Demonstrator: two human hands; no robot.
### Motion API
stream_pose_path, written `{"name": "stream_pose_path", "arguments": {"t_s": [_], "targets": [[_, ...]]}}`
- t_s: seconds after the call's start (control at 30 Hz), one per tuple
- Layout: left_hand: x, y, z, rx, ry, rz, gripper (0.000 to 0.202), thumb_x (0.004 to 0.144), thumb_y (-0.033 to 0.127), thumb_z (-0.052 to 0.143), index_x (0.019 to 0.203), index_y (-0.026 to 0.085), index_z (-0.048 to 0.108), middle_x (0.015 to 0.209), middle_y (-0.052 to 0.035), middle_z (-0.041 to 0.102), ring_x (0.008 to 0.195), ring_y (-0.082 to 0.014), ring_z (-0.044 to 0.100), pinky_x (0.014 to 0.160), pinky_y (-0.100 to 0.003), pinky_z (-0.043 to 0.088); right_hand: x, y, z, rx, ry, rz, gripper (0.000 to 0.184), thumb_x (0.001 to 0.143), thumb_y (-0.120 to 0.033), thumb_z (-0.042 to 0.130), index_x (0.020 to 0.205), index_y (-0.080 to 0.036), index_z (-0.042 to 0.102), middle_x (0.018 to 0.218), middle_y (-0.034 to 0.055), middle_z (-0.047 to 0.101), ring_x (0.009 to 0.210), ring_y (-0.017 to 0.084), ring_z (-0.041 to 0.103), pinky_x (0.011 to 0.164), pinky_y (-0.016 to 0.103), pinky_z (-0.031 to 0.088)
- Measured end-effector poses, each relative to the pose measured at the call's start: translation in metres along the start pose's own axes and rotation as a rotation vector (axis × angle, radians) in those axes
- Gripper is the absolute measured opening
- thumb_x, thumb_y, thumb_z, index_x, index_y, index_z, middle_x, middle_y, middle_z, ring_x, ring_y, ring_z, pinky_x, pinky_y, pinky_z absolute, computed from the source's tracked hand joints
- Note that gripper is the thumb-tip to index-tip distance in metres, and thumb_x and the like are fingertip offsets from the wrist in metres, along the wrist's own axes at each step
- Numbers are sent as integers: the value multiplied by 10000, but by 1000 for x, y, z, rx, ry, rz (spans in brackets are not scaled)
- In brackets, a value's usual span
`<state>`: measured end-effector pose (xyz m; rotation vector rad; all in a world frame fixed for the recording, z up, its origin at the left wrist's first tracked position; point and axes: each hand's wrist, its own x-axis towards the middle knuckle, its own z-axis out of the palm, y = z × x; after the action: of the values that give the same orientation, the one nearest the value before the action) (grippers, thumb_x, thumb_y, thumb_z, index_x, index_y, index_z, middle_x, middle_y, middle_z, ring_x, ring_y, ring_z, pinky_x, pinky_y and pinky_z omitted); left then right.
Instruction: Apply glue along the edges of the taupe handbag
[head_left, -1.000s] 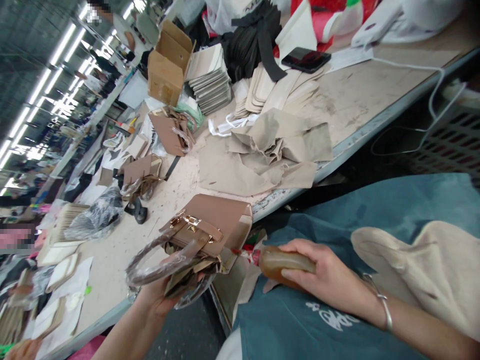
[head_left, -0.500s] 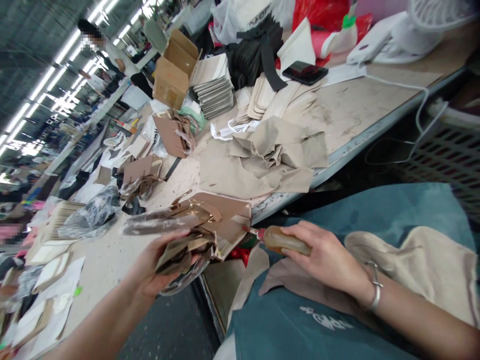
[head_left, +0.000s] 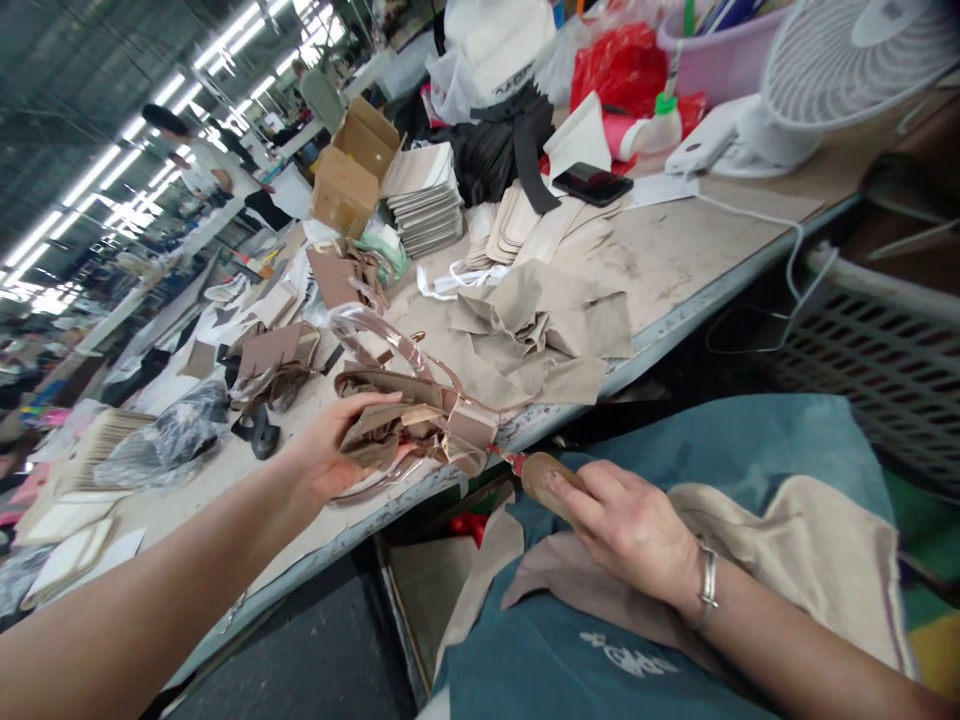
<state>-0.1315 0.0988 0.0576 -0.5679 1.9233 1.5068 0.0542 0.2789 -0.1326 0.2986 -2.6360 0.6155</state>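
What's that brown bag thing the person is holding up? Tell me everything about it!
The small brown handbag looks like smooth tan leather, with curved handles wrapped in clear plastic arching up behind it. It is unfinished: loose flaps hang open at the side. It is tilted on its side just above the table edge. The left hand grips it from below, and the red tip of the amber glue bottle, held by the right hand, touches its corner.
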Motion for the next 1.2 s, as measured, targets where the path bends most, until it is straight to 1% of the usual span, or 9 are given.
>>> {"name": "stream_pose_path", "arguments": {"t_s": [0.1,0.23,0.4,0.5,0.67,0.87,1.03,1.13,1.2], "targets": [[2,0,-4,12,-3,3,108,829,81,512,846,59,616,742,-84,688,632,-170,645,582,-263,555,-2,0,4,51,19,36,380,780,-97,548,1155,-157,534,830,55,486,735,191,437,627,306,381],[3,-2,-11,26,9,0,129,825,84,513,896,50,615,765,-94,689,641,-177,645,580,-271,554,-1,-6,9,96,-29,14,423,779,-77,534,1195,-150,516,854,61,499,756,189,445,644,303,390],[2,-3,-11,3,-16,-8,123,830,84,507,873,46,616,763,-99,689,640,-179,646,583,-271,557,3,-6,6,2,-3,-22,336,819,-109,517,1149,-163,553,796,53,477,713,193,414,617,316,375],[3,-3,-11,-27,-39,-8,119,830,89,513,873,51,617,769,-99,692,650,-188,653,580,-278,560,4,-1,5,-41,33,5,358,804,-86,510,1150,-166,553,803,55,476,730,196,417,634,313,386],[6,-5,-14,-42,-28,8,107,806,66,535,880,62,611,764,-96,692,643,-186,652,570,-279,556,2,1,7,-76,67,43,360,801,-87,516,1154,-144,552,835,72,493,769,210,431,668,326,407],[14,-3,-11,-90,-75,19,87,800,89,541,814,63,623,749,-107,689,628,-197,657,564,-289,566,1,0,10,-42,-1,-13,335,827,-94,502,1148,-163,567,798,56,473,724,193,407,627,312,394],[20,1,-7,-108,-30,28,65,750,83,581,796,63,621,744,-127,681,613,-219,658,536,-314,575,3,6,14,-60,67,39,376,819,-74,478,1178,-154,554,859,80,503,803,210,433,724,337,432],[20,2,-4,-104,-33,28,61,753,78,575,789,55,618,742,-128,682,609,-221,657,530,-308,573,2,6,15,2,16,27,362,810,-75,482,1153,-162,561,821,63,494,748,195,426,652,313,418],[20,3,-1,-106,-22,21,72,771,87,557,788,52,618,730,-128,680,593,-217,653,522,-302,569,0,5,17,45,-5,45,380,804,-70,483,1167,-165,548,831,62,497,753,194,434,649,311,419]]}}
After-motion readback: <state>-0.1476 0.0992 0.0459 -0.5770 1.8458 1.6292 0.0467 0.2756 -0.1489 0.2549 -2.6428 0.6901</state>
